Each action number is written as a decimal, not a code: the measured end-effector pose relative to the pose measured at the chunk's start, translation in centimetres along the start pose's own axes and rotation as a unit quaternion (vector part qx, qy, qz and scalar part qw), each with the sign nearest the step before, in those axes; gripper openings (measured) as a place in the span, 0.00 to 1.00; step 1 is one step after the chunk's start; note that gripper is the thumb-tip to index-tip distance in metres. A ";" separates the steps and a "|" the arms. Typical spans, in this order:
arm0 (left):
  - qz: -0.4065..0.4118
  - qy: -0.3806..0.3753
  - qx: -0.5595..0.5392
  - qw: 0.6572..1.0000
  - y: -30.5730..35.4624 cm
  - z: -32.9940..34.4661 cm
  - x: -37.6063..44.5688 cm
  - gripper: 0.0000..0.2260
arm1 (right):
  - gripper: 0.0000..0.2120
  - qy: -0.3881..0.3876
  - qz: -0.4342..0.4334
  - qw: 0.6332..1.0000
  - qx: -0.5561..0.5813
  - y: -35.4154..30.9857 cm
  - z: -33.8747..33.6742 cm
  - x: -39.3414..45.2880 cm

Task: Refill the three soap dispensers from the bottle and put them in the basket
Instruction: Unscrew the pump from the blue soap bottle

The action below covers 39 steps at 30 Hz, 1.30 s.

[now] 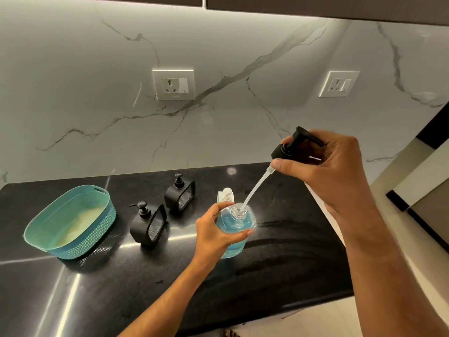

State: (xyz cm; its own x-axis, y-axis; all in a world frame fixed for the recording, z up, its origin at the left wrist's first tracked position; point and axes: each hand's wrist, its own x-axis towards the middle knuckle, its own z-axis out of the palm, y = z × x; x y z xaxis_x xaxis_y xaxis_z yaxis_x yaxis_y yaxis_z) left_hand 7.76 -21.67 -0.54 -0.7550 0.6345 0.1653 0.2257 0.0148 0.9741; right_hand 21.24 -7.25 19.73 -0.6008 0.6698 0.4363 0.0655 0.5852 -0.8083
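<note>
My left hand [215, 233] grips a clear bottle of blue soap [239, 221] standing on the black counter, its neck uncapped. My right hand [332, 166] holds the black pump head [290, 147] lifted above the bottle; its clear dip tube [255, 189] slants down with the tip still inside the neck. Two black soap dispensers stand to the left: one [148, 223] near the basket, one [179, 193] farther back. A white dispenser [226, 194] stands just behind the bottle, partly hidden. The teal basket [38, 229] sits at far left, with no dispenser in it.
The black counter [279, 259] ends at the right and at the front edge, with light floor tiles [328, 319] below. A marble wall with two sockets [173, 85] rises behind. Dark cabinets hang overhead.
</note>
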 end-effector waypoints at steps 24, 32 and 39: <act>0.018 -0.073 -0.043 0.996 0.0 9.1 4.2 0.30 | 0.15 0.034 0.028 0.997 -0.060 4.0 -8.3 1.6; 0.011 -0.069 -0.057 0.996 -0.6 9.9 6.2 0.32 | 0.13 0.010 0.017 0.996 -0.090 5.4 -9.5 3.7; 0.000 -0.063 -0.060 0.996 -1.3 10.7 8.2 0.28 | 0.13 0.019 0.020 0.997 -0.074 6.6 -9.5 5.0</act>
State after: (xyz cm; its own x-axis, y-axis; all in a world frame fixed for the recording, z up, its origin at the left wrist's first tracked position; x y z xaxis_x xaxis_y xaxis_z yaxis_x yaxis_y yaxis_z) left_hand 7.90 -8.25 -2.08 -0.6696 0.7268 0.1529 0.1454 -0.0736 0.9866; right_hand 26.25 4.36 20.37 -0.5646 0.7093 0.4220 0.2068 0.6165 -0.7597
